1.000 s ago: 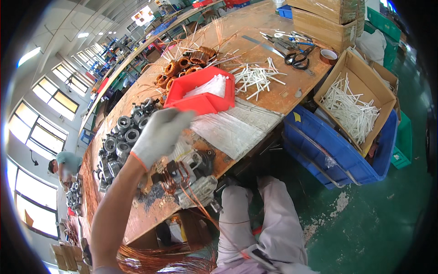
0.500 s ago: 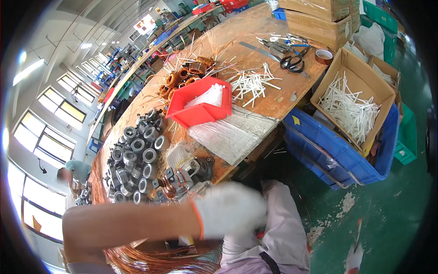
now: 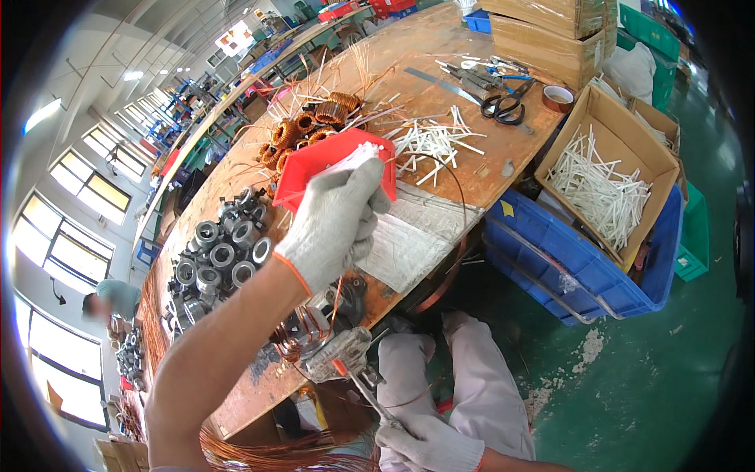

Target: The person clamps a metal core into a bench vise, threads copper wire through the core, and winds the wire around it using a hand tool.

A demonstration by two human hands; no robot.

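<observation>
My left hand (image 3: 334, 224), in a whitish glove, is raised in front of the red bin (image 3: 303, 169), its fingers closed around copper wire (image 3: 336, 303). One stretch runs down from the hand toward a partly wound copper coil (image 3: 303, 334) at the table edge; a thin strand loops out to the right. My right hand (image 3: 432, 444), also gloved, is low over my lap, shut on a slim metal rod-like tool (image 3: 373, 400) with a red part near its far end. That end is beside a grey block (image 3: 338, 354) at the coil; its exact kind is unclear.
Grey ring cores (image 3: 224, 256) are piled left of the red bin, finished copper coils (image 3: 295, 138) behind it. White tubes (image 3: 440, 141), scissors (image 3: 503, 108) and tape (image 3: 557, 97) lie farther right. A blue crate (image 3: 566, 275) holds a carton (image 3: 629, 169). Another person (image 3: 118, 303) works far left.
My left hand has swung up and away from my lap to the front of the red bin. My right hand has come in from the far lower right, bringing the tool to the coil.
</observation>
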